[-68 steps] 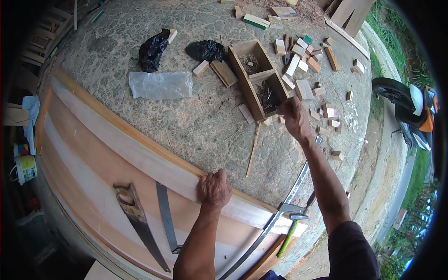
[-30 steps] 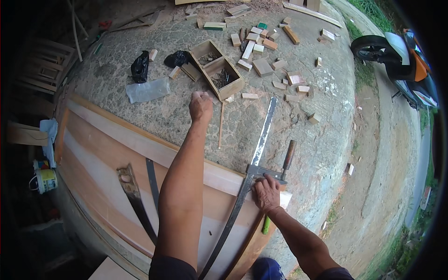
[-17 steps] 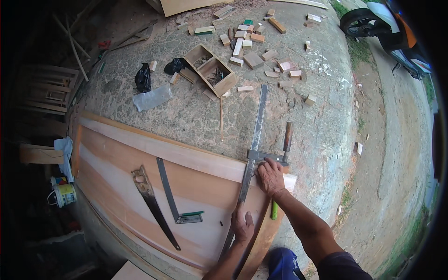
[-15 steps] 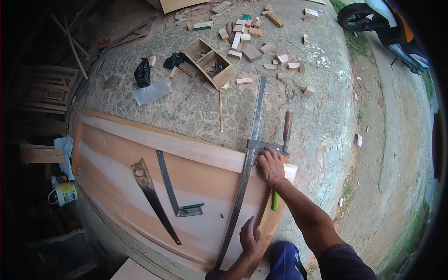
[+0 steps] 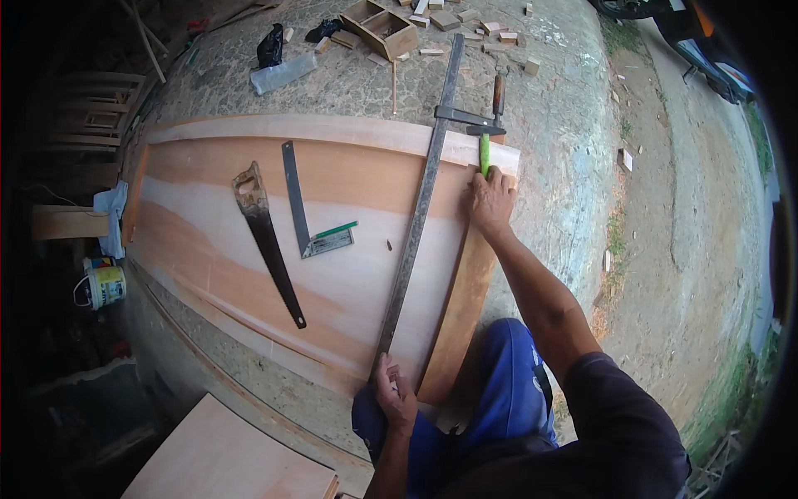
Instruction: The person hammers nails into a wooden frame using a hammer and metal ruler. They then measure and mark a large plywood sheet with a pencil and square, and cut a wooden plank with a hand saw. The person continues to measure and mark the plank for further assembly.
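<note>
A long steel bar clamp lies across the wooden panel, its jaw and wooden handle at the far edge rail. My left hand is at the bar's near end, fingers curled against it beside my knee. At the panel's far right corner, my right hand is closed round a bright green strip-like tool, whose green part points away past the fingers. What lies under that hand is hidden. A handsaw and a try square with a green pencil rest on the panel.
Beyond the panel are a two-part wooden box, a black bag, a clear plastic sheet and scattered wood offcuts. A bucket stands left. A wooden board lies near left; a motorcycle is far right.
The view has tilted nearer to me. My left hand has moved to the bar's near end. My right hand has left the clamp's jaw and closed on the green tool, which now points away.
</note>
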The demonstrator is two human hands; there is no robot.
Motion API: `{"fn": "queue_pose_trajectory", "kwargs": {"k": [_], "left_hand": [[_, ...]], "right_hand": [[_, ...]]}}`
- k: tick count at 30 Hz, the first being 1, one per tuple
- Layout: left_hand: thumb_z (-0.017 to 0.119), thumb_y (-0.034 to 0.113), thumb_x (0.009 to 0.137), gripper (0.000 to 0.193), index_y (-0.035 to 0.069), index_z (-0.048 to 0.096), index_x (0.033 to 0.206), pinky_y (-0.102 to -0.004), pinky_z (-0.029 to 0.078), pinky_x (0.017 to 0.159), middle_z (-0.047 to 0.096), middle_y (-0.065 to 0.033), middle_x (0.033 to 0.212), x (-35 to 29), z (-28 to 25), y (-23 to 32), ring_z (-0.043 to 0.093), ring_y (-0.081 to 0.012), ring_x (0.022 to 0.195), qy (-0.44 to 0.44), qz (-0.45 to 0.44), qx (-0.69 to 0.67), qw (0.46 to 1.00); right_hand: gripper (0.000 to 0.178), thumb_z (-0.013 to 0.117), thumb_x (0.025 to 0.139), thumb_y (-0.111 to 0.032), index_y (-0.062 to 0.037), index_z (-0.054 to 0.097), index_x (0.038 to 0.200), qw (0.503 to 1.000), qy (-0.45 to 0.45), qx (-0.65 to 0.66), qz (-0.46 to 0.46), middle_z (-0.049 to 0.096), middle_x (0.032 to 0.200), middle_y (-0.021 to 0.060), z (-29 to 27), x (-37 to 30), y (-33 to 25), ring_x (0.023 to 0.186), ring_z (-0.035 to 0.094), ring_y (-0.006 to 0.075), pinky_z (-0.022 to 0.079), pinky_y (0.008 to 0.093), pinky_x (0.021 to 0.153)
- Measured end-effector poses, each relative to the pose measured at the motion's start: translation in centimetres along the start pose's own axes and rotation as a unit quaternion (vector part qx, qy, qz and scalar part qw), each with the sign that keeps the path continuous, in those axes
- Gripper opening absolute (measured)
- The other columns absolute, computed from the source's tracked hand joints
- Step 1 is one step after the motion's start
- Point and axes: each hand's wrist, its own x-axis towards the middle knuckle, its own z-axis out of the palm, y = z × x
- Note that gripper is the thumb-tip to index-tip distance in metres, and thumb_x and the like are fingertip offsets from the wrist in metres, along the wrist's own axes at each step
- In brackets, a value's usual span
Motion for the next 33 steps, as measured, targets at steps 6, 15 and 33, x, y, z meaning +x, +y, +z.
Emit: {"fn": "queue_pose_trajectory", "kwargs": {"k": [6,15,33], "left_hand": [[0.048,0.008,0.104,0.043,-0.005,0.043,0.144,-0.0294,0.055,0.083,0.063,-0.0165,0.126,-2.7,-2.5,1.7,0.065,-0.0171,0.094,0.103,-0.111,-0.24,0.959],[0.058,0.008,0.102,0.025,-0.003,0.063,0.123,-0.024,0.052,0.077,0.067,-0.0071,0.113,-6.8,-5.3,0.9,0.062,-0.01,0.088,0.09,-0.119,-0.276,0.949],[0.067,0.01,0.097,0.01,0.001,0.067,0.102,-0.0228,0.047,0.067,0.067,-0.0033,0.089,-11.1,-2.6,-1.3,0.059,-0.0086,0.075,-0.057,-0.088,-0.586,0.803]], "right_hand": [[0.039,0.049,0.1,-0.042,-0.0159,0.062,0.125,0.99,-0.117,-0.013,0.078,0.059,0.119,0.023,-0.3,6.5,6.8,0.106,0.065,0.0459,0.055,0.0518,0.089],[0.031,0.063,0.102,-0.031,-0.0042,0.059,0.086,0.851,-0.074,0.518,-0.034,0.05,0.071,-0.0044,-10.1,-7.5,-1.8,0.068,0.042,0.0052,0.039,0.0265,0.06],[0.026,0.062,0.103,-0.033,-0.009,0.06,0.092,0.733,-0.336,0.58,0.116,0.054,0.068,-0.0027,-16.2,-42.3,-8.9,0.054,0.044,0.0053,0.035,0.0252,0.045]]}}
